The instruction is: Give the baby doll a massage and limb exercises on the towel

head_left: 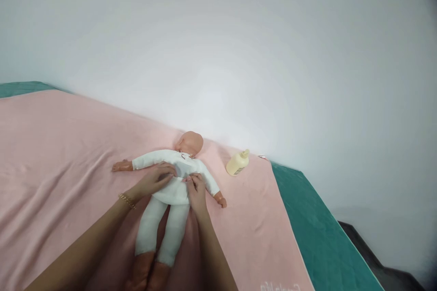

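A doll [190, 143] lies on its back on a pink blanket [246, 218], its arms spread wide and its legs toward me. It wears a white long-sleeved top [172, 192] and white trousers [149, 226]. My left hand [159, 177], with a gold bracelet at the wrist, is on the left side of the doll's chest, its fingers bent together on the top's fabric. On the other side of the chest, my right hand [196, 187] pinches the fabric. Between the hands a greyish patch shows on the chest.
To the right of the doll a pale yellow pump bottle [237, 163] leans on the blanket. Green bedding [321, 223] shows beyond the blanket's right edge. A white wall [218, 45] rises behind the doll's head. A dark edge [372, 250] is at the lower right.
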`<state>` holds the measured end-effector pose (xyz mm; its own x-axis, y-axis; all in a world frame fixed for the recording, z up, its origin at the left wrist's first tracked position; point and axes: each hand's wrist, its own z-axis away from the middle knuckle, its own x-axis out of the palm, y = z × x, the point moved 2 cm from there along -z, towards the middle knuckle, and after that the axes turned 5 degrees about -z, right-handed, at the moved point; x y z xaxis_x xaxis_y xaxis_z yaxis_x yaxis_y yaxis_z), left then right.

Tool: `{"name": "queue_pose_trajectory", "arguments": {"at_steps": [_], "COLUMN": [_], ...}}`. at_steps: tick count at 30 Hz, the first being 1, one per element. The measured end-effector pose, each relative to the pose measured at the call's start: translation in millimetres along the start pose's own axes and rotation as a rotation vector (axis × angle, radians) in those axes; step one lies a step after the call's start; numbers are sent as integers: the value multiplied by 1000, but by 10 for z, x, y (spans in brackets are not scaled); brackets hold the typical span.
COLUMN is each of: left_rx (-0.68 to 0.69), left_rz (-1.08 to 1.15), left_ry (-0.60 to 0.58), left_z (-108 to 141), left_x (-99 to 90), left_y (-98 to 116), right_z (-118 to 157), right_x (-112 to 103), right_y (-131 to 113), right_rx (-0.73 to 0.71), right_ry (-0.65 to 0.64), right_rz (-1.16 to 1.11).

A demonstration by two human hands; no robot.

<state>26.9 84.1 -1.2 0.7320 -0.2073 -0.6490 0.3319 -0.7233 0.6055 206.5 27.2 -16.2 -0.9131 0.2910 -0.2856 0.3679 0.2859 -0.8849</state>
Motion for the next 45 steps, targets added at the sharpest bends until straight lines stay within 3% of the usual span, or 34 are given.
{"name": "queue_pose_trajectory", "arguments": {"at_steps": [4,10,20,30,45], "left_rx": [-55,-96,-106,-78,-121], "left_rz": [-33,-94,-161,-215,-243], "left_ry": [96,98,65,116,81], "left_z": [-165,-339,-289,-199,-240], "left_x": [-35,106,215,276,295], "left_y": [-73,-128,-195,-201,-261], "right_z": [-206,-439,-407,-341,-386], "right_x": [41,136,223,205,231], "right_y": [-46,17,174,99,142], "right_rx": [-18,-37,-30,-103,-68], "right_ry": [82,86,53,80,29], "right_rz": [28,155,261,243,315]}}
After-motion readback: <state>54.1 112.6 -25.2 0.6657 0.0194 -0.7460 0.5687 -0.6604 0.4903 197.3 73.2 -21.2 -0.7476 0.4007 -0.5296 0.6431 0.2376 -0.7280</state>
